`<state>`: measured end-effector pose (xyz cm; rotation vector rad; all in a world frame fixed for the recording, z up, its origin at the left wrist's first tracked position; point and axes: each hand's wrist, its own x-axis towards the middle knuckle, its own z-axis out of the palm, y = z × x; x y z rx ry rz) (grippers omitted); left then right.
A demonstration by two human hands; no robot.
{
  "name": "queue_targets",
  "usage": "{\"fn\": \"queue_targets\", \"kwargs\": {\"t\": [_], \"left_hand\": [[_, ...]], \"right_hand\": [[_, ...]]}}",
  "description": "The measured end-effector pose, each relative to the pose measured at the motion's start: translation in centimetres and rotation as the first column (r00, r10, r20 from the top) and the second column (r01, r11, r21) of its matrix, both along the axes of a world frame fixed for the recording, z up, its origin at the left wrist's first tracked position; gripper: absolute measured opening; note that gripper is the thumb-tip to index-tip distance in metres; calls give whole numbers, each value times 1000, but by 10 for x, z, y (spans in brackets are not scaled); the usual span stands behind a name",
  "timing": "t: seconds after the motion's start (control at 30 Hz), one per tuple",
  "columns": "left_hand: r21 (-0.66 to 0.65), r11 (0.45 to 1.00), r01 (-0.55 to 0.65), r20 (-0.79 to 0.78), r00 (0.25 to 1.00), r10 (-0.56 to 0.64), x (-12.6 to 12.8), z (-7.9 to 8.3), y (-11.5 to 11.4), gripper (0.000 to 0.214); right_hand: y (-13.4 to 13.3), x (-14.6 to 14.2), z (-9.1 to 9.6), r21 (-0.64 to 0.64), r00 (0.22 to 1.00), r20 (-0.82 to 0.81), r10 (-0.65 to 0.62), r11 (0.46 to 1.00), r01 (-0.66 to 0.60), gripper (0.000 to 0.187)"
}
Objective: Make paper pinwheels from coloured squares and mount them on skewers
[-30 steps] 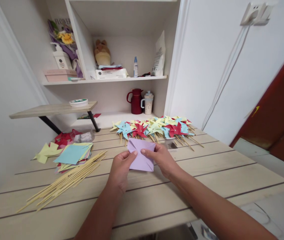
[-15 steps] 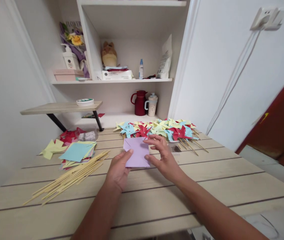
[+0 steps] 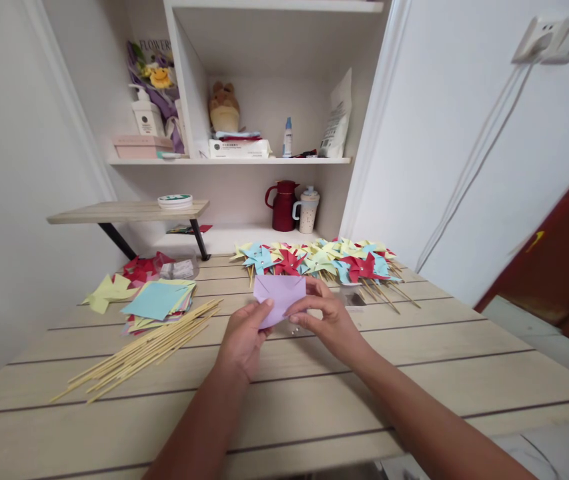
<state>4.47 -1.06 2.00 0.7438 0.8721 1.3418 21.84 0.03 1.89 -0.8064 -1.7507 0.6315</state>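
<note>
A purple paper square (image 3: 277,290) with diagonal slits at its upper corners is held above the table. My left hand (image 3: 244,333) grips its left side, thumb on top and fingers underneath. My right hand (image 3: 327,317) pinches the near right corner between thumb and index finger, bending it inward toward the middle. A few tiny shiny bits (image 3: 295,331) lie on the table just below the paper. Behind the square rests a pile of finished paper pinwheels (image 3: 317,262) on sticks, in red, blue and yellow.
Thin wooden sticks (image 3: 144,350) lie on the left of the table. Beside them are a stack of coloured paper squares (image 3: 154,301), a yellow pinwheel shape (image 3: 109,293) and a clear container (image 3: 179,269). A red jug (image 3: 283,207) and a cup (image 3: 308,211) stand at the back.
My right thumb and fingers have closed on the paper's near right corner and bent it inward. The view has shifted slightly, and shiny bits now show below the paper.
</note>
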Motion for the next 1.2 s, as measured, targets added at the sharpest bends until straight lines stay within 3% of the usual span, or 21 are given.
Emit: {"fn": "queue_targets", "kwargs": {"t": [0.1,0.33,0.53,0.67,1.2], "left_hand": [[34,999,-7,-75,997,9,2,2,-3,32],[39,999,32,-30,999,-31,3,6,-5,33],[-33,999,-7,105,994,10,-4,5,2,25],[-38,998,52,147,988,-45,-4,4,3,19],[-13,996,90,148,985,-87,-2,1,2,27]], "right_hand": [[0,0,1,-63,999,-49,-9,998,6,11],[-2,-1,5,-160,998,-64,-17,987,6,10],[1,6,3,-50,997,-78,-21,999,17,14],[0,5,2,31,1000,-25,8,999,-7,12],[-4,2,4,67,999,-14,38,997,-37,9]]}}
